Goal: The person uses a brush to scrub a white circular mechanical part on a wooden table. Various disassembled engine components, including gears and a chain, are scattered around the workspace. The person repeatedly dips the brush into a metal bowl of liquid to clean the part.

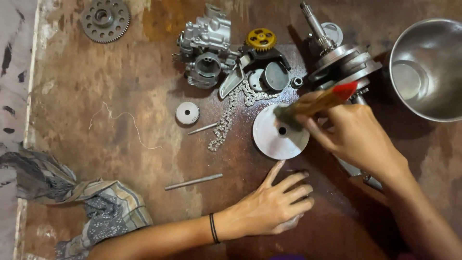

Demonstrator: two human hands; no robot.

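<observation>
My right hand [353, 137] grips a paintbrush [317, 102] with a wooden handle and a red tip. Its dark bristles rest on the upper edge of a round silver metal disc [274, 139] with a centre hole, lying flat on the brown work surface. My left hand [274, 204] lies on the surface just below the disc, fingers loosely bent, index finger stretched toward the disc's lower rim. It holds nothing. A black band circles my left wrist.
Engine parts lie around: a crankshaft [339, 60], a steel bowl [428, 67], a carburettor body [204, 48], a yellow gear [261, 39], a chain [226, 120], a small gear [187, 113], a large sprocket [105, 19], two thin rods [193, 181], and a striped rag [72, 202].
</observation>
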